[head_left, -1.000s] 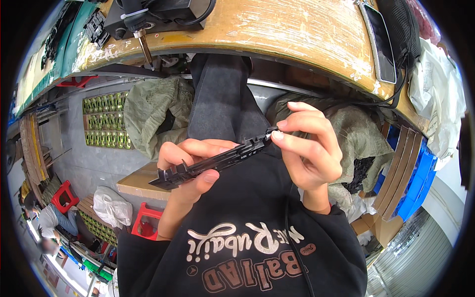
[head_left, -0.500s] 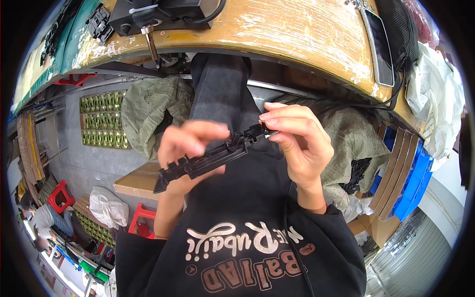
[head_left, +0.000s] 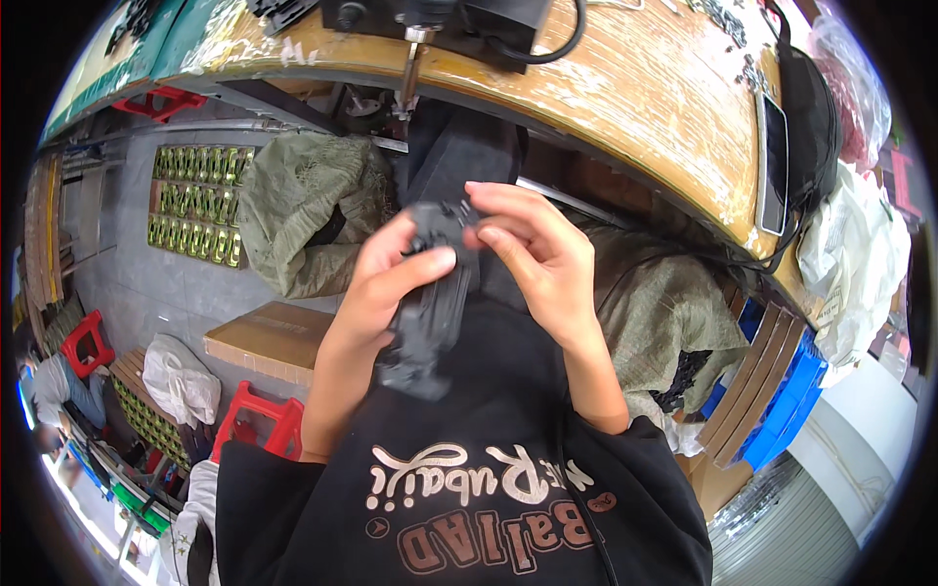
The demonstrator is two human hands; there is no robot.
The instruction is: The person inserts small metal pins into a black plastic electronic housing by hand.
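Observation:
My left hand (head_left: pixel 386 278) is wrapped round a long black plastic part (head_left: pixel 435 308), its thumb lying along the upper face. The part is blurred by motion and stands almost lengthwise in front of my black shirt. At its far end, my right hand (head_left: pixel 542 259) brings its fingertips together against the part. Whether a small separate piece sits between those fingertips is too blurred and too dark to tell.
Ahead runs a worn wooden bench (head_left: pixel 625 88), bearing a black device (head_left: pixel 489 29), a phone (head_left: pixel 772 161) and a black bag (head_left: pixel 811 117). Sacks (head_left: pixel 303 215) flank my legs. Nearby are a carton (head_left: pixel 264 342), a red stool (head_left: pixel 264 420) and blue crates (head_left: pixel 787 410).
The black part has swung from slanting sideways to nearly lengthwise. My left hand has closed round its middle, and my right hand has shifted left with it. The whole view has turned somewhat.

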